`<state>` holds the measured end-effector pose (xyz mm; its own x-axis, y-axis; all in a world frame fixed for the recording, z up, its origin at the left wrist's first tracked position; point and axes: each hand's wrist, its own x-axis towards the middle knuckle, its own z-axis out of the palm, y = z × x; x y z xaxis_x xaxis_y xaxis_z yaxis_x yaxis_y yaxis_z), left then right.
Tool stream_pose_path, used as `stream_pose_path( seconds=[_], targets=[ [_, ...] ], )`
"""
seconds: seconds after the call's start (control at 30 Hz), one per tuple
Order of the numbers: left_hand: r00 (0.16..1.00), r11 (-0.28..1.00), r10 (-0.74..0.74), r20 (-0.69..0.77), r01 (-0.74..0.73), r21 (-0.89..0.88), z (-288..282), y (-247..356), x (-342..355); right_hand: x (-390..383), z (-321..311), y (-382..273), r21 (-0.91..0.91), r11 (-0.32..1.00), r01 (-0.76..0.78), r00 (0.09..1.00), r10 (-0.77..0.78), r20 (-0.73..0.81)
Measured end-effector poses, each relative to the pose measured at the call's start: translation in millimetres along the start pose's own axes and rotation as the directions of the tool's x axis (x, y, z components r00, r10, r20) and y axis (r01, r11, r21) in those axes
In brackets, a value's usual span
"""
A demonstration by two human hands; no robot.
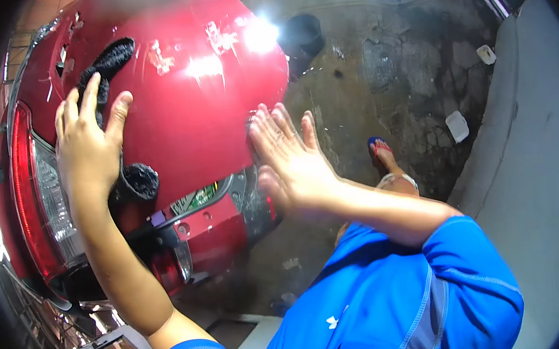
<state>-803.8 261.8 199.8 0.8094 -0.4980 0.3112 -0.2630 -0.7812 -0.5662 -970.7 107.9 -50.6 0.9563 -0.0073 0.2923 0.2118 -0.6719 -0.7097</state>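
Note:
A red car boot lid (188,116) with wet, shiny paint fills the upper left. A black, fuzzy strip of cloth (115,56) lies bent on it, and its lower end curls near the lid's near edge. My left hand (90,141) is open with fingers spread over the middle of this cloth, hiding part of it; whether it presses on the cloth I cannot tell. At the lid's right edge, my right hand (291,153) is open and holds nothing. Its fingers are stretched out side by side, palm turned to the left, slightly blurred.
Left of my left hand is a red and clear tail light (39,195). A dark bucket-like container (302,34) stands beyond the lid. White foam-like pieces (457,126) lie on the wet floor (378,86) near a foot in a flip-flop (379,146). A pale wall (530,152) runs along the right.

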Motion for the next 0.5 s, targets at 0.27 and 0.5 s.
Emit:
stream_pose_path(
  seconds=[0.27, 0.5],
  targets=[
    [1.0, 1.0, 0.009, -0.009, -0.009, -0.011, -1.8, 1.2, -2.5, 0.9, -8.5, 2.8, 0.01, 0.992, 0.129, 0.991, -0.129, 0.043],
    [0.995, 0.994, -0.08, -0.052, 0.075, -0.084, -9.4, -1.8, -4.4, 57.4, -30.7, -58.2, 0.251, 0.792, 0.556, 0.83, -0.543, -0.127]
  ],
)
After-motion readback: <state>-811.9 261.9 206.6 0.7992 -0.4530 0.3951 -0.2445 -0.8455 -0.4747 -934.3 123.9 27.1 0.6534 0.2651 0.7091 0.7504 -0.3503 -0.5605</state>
